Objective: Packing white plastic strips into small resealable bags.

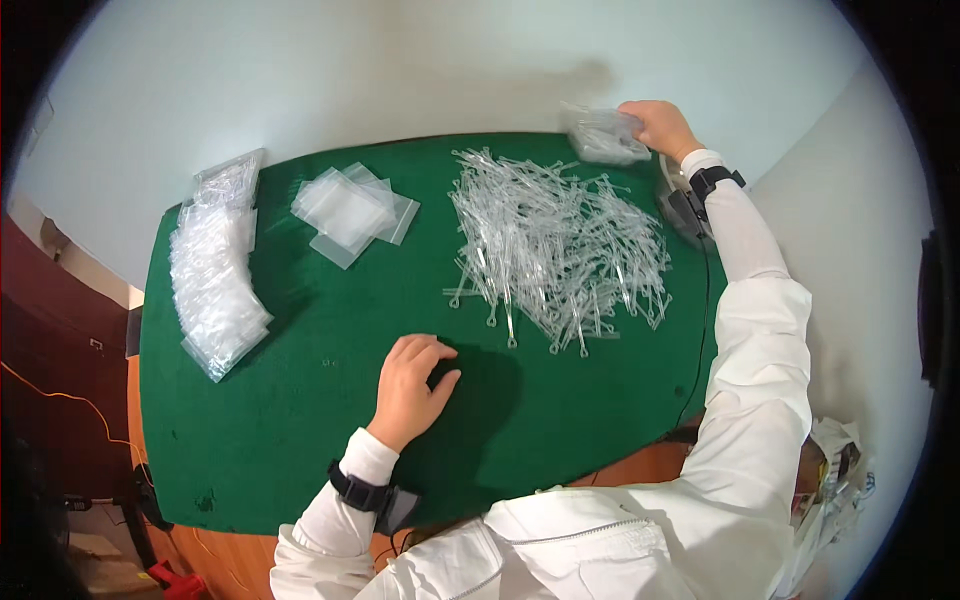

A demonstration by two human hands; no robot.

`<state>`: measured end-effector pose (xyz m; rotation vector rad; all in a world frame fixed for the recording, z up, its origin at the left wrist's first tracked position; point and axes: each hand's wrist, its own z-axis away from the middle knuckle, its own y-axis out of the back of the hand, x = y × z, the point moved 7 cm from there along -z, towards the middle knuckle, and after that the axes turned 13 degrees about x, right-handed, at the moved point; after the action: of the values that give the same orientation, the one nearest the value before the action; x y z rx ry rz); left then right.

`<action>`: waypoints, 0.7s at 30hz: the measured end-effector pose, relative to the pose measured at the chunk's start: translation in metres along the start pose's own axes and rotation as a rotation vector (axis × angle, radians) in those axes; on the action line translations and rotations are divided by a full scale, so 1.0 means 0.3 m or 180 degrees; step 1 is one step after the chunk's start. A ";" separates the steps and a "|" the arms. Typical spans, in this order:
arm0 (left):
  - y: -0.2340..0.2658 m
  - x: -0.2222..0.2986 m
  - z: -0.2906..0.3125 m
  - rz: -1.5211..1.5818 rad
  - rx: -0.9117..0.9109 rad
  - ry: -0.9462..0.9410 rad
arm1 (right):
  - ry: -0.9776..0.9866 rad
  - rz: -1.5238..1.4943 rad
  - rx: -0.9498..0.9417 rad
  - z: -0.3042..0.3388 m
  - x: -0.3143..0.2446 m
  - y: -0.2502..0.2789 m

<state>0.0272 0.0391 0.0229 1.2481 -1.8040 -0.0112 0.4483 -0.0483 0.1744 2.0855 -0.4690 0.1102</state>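
Head view: our right hand point(660, 127) grips a clear plastic packet point(608, 146) beside clear sticks point(545, 230), our left hand point(408, 388), fingers loosely parted, over the green tabletop point(300, 420)

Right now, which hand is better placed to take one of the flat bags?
Probably the left hand: it looks free and is nearer the flat bags, while the right hand grips a clear bag at far right.

Hands: two, left hand point(405, 392) and right hand point(662, 128). Wrist straps point(712, 180): two. Tabletop point(300, 400): one. Heap of clear sticks point(560, 240): one; individual sticks too tangled to count. Groups of clear bags: three, comprising overlapping row point(212, 275), flat pile point(350, 208) and held bundle point(607, 145); bags per group indeterminate.
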 end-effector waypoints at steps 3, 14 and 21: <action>-0.008 0.008 -0.010 0.0034 -0.0006 0.0031 | -0.0057 0.0189 -0.0078 -0.008 0.110 -0.058; -0.027 -0.010 -0.039 -0.0087 -0.0176 0.0309 | -0.0081 0.0322 -0.0489 0.002 0.276 -0.328; -0.040 -0.015 -0.043 -0.0117 -0.0214 0.0332 | -0.0403 0.0318 -0.0725 0.033 0.315 -0.453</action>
<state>0.0450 0.0426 0.0217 1.2120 -1.6778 -0.0267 0.5851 -0.0201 0.0847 1.8526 -0.6331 -0.0168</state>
